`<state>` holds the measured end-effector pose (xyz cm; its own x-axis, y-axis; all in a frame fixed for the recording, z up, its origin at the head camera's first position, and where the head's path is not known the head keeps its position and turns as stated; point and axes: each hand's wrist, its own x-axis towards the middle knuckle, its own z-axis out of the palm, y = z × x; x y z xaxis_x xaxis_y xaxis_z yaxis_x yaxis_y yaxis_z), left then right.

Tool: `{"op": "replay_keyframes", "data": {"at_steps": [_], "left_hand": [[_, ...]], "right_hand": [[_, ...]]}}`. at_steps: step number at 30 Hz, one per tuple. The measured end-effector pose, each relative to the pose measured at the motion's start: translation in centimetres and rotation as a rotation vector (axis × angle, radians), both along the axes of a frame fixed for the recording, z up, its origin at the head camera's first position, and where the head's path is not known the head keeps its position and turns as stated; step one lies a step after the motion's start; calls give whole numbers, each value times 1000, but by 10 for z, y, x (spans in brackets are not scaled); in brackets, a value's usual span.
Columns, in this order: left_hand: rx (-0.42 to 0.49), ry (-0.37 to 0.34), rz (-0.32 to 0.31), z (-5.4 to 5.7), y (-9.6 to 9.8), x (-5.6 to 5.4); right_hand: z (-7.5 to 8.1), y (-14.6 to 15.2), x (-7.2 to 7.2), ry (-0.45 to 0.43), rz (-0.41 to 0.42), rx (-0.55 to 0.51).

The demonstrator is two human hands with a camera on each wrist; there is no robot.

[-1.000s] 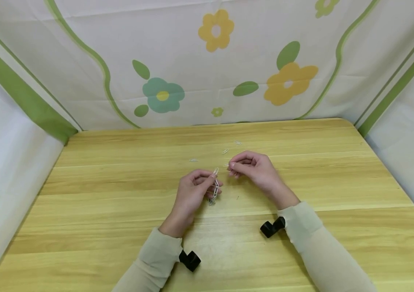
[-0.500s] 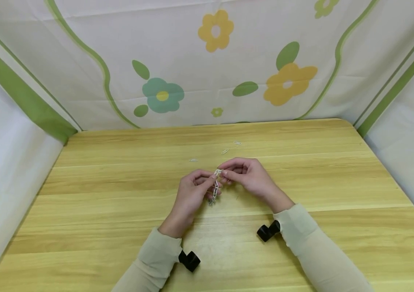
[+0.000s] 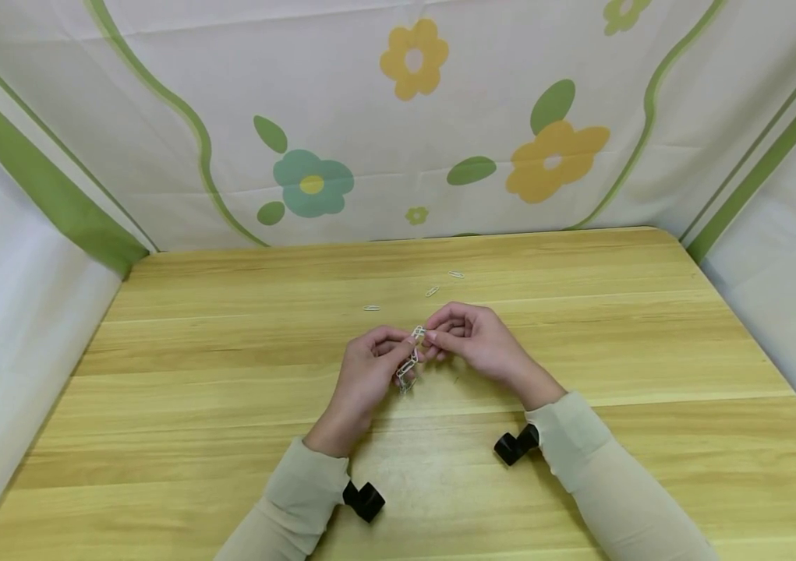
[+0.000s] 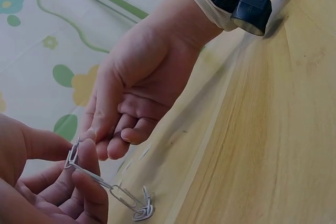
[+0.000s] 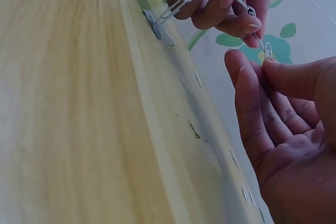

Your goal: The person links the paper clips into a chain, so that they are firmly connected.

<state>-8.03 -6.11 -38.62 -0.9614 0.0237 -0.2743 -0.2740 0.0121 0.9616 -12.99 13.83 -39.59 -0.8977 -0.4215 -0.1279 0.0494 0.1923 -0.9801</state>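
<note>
My left hand [image 3: 369, 370] pinches the upper end of a chain of linked white paper clips [image 3: 408, 366] between thumb and fingers. The chain [image 4: 123, 195] hangs down past the fingers, its lower links bunched together at the table in the left wrist view. Close on the right, my right hand [image 3: 478, 339] pinches a single paper clip [image 5: 268, 51] by one end. That clip's other end meets the chain's top link [image 5: 252, 11] between the two hands. Whether it is hooked through that link I cannot tell.
Beyond the hands, loose paper clips lie on the wooden table [image 3: 194, 389]: one on the left [image 3: 371, 308], one in the middle [image 3: 433, 291] and one farther back [image 3: 457, 274]. A floral cloth [image 3: 229, 78] rises behind the table's far edge.
My right hand has come left with its paper clip, up to the chain's top end. The left hand has stayed in place, while the hanging links have swung a little to the left.
</note>
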Motion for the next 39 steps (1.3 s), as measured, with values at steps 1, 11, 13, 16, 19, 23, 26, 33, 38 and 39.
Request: {"op": "replay_keyframes", "data": {"at_steps": [1, 11, 13, 16, 19, 23, 26, 33, 38, 39], "left_hand": [[2, -1, -1, 0, 0, 0], [-5, -9, -13, 1, -2, -1], [-6, -7, -14, 1, -2, 0], [-3, -5, -12, 1, -2, 0], [6, -8, -18, 0, -1, 0], [9, -18, -25, 0, -1, 0], [12, -19, -12, 0, -2, 0], [54, -24, 6, 1, -4, -2], [56, -22, 1, 1, -4, -3], [57, -20, 1, 1, -4, -3]], "right_hand": [[0, 0, 0, -5, 0, -5], [-2, 3, -1, -14, 22, -106], [-2, 3, -1, -11, 19, -97], [-2, 3, -1, -4, 9, -67], [-3, 3, -2, 5, 3, -34], [-3, 2, -1, 30, 3, -5], [-2, 1, -1, 52, 6, 10], [-3, 3, 0, 92, 4, 21], [-2, 5, -1, 121, -52, 61], [-2, 6, -2, 122, -60, 69]]}}
